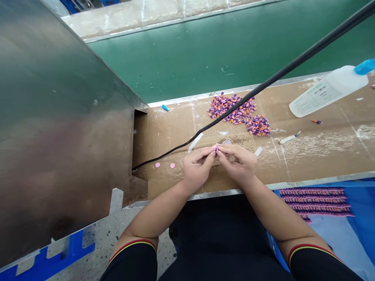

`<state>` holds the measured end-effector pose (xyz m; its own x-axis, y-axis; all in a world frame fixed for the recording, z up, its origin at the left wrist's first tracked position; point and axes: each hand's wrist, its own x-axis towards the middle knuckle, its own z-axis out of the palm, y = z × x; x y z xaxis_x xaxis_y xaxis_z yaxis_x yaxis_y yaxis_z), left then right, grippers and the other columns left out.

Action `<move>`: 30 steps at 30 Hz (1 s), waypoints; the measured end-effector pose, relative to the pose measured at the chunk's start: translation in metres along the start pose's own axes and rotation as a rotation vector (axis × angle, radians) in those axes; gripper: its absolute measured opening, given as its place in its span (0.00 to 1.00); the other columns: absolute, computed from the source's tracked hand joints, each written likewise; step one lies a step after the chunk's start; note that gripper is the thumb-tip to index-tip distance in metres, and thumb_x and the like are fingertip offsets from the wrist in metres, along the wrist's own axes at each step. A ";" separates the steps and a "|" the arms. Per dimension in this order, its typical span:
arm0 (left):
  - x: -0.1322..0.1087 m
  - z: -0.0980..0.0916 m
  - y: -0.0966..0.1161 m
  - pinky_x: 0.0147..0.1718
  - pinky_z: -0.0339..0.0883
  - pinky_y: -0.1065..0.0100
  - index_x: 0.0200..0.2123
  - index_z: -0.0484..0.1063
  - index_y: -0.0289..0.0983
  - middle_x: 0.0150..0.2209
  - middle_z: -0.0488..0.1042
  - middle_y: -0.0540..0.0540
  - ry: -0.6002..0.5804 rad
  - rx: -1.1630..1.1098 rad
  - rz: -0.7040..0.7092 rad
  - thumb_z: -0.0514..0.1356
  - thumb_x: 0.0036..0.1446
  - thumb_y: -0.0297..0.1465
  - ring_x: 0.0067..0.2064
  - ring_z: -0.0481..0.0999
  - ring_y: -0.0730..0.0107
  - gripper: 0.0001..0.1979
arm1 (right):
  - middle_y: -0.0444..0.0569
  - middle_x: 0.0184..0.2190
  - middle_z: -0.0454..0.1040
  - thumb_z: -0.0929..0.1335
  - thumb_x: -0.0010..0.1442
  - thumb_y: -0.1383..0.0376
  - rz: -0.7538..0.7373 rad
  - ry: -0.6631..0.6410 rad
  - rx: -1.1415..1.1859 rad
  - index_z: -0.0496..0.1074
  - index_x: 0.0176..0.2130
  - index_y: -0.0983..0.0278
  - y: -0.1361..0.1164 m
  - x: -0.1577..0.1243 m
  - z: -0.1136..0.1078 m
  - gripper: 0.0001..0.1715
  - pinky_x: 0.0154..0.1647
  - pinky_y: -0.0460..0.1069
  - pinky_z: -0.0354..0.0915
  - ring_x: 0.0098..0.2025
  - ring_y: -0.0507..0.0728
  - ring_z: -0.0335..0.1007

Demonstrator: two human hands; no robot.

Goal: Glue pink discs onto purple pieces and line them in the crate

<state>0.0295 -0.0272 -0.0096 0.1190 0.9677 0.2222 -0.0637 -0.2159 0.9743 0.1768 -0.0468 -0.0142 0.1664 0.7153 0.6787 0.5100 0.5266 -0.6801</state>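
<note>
Currently my left hand (197, 168) and right hand (237, 164) are coming together, both pinching a small pink piece (216, 148) at my fingertips. Ahead of my hands, a heap of purple-and-orange pieces (231, 109) is lying on the cardboard (322, 156). Two pink discs (157, 165) are sitting left of my hands, while finished-looking purple-pink rows (316, 201) are lying on a blue sheet (360, 218) beyond my right arm.

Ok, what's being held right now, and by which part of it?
A small pink-and-purple piece, pinched between the fingers of the left hand and right hand. Which part of the piece they grip is too small to tell.
</note>
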 end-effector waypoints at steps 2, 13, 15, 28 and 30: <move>0.000 0.000 -0.003 0.48 0.87 0.62 0.46 0.87 0.44 0.46 0.88 0.45 0.001 0.076 0.097 0.68 0.66 0.31 0.46 0.89 0.61 0.08 | 0.47 0.42 0.88 0.74 0.67 0.71 0.001 0.001 -0.007 0.85 0.45 0.56 0.000 -0.001 0.000 0.11 0.46 0.53 0.85 0.42 0.58 0.88; -0.002 -0.003 -0.013 0.55 0.84 0.64 0.59 0.81 0.48 0.53 0.85 0.46 -0.071 0.222 0.366 0.65 0.66 0.21 0.53 0.88 0.64 0.23 | 0.47 0.42 0.88 0.74 0.68 0.72 -0.001 0.001 0.004 0.85 0.46 0.56 0.003 0.001 -0.003 0.12 0.48 0.54 0.85 0.45 0.59 0.88; -0.002 -0.003 -0.014 0.58 0.83 0.63 0.61 0.79 0.48 0.55 0.84 0.45 -0.106 0.200 0.336 0.64 0.67 0.21 0.55 0.87 0.63 0.23 | 0.47 0.42 0.88 0.74 0.68 0.71 0.004 0.000 -0.003 0.84 0.46 0.56 0.004 0.001 -0.004 0.11 0.49 0.54 0.85 0.46 0.60 0.88; -0.002 -0.006 -0.013 0.64 0.79 0.55 0.57 0.82 0.46 0.57 0.83 0.43 -0.178 0.008 0.031 0.67 0.67 0.30 0.59 0.84 0.57 0.17 | 0.47 0.42 0.88 0.72 0.71 0.67 0.039 -0.055 -0.028 0.85 0.46 0.55 0.008 0.000 -0.008 0.10 0.53 0.56 0.84 0.47 0.60 0.87; -0.003 -0.004 -0.012 0.64 0.79 0.54 0.56 0.83 0.46 0.57 0.82 0.43 -0.179 -0.080 -0.067 0.69 0.66 0.34 0.60 0.84 0.55 0.16 | 0.47 0.43 0.88 0.72 0.71 0.67 0.052 -0.053 -0.028 0.85 0.46 0.54 0.007 0.000 -0.008 0.10 0.53 0.58 0.84 0.47 0.60 0.87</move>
<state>0.0256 -0.0273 -0.0220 0.2995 0.9395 0.1664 -0.1271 -0.1336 0.9828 0.1875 -0.0464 -0.0168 0.1491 0.7651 0.6264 0.5254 0.4753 -0.7057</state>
